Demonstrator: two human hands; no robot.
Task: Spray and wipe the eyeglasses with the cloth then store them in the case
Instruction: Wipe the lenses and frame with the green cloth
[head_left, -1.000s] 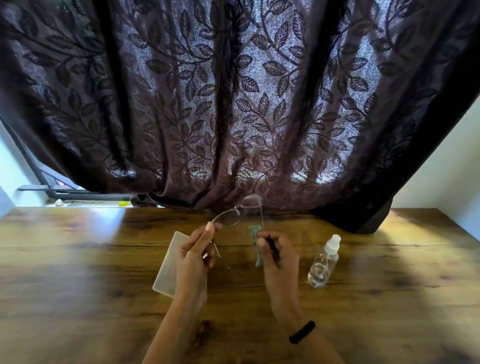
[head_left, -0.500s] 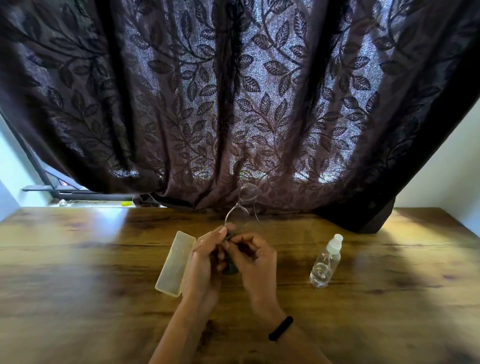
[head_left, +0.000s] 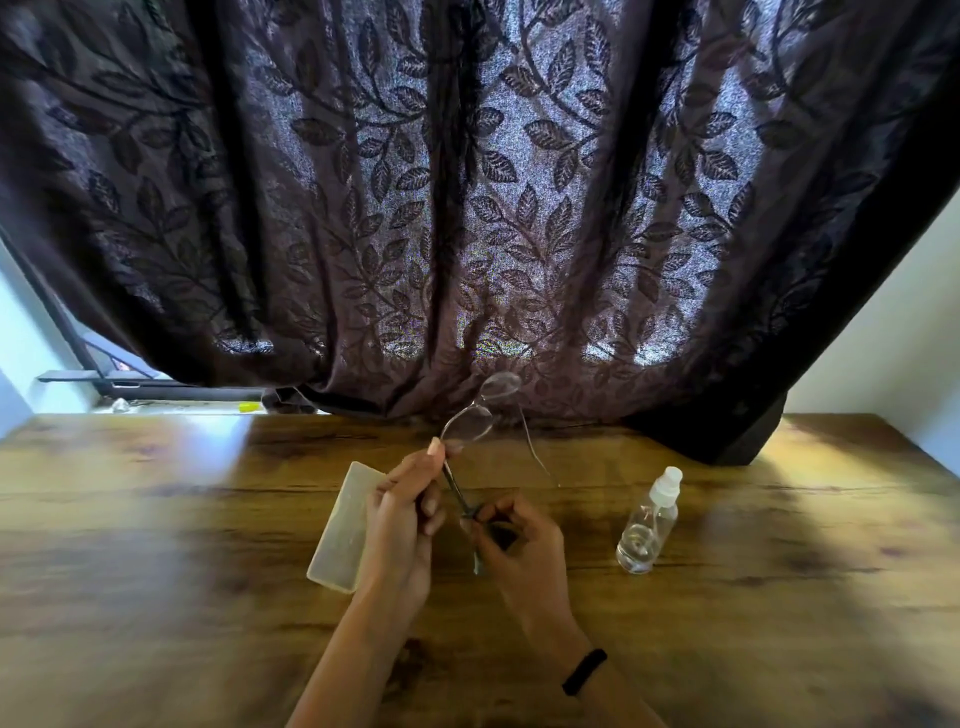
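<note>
The left hand (head_left: 402, 514) and the right hand (head_left: 519, 540) are close together above the table (head_left: 156, 571), not touching each other. The left hand pinches one side arm of the eyeglasses (head_left: 470, 423) near the hinge, with the other fingers curled round that arm. The right hand, with a black wristband (head_left: 584, 670) on its wrist, has its fingers curled on the lower end of the same arm, together with the cloth (head_left: 477, 564). A small piece of the cloth hangs under this hand. The eyeglasses are in the air, tilted, with the lenses up and away from the person. The second arm hangs free on the right.

The case (head_left: 343, 530) lies flat on the table just to the left of the left hand, partly behind it. The spray bottle (head_left: 649, 525) stands upright on the right, apart from the right hand. Behind the table hangs a dark curtain (head_left: 363, 208) with a leaf pattern, and a window frame (head_left: 130, 384) shows at far left.
</note>
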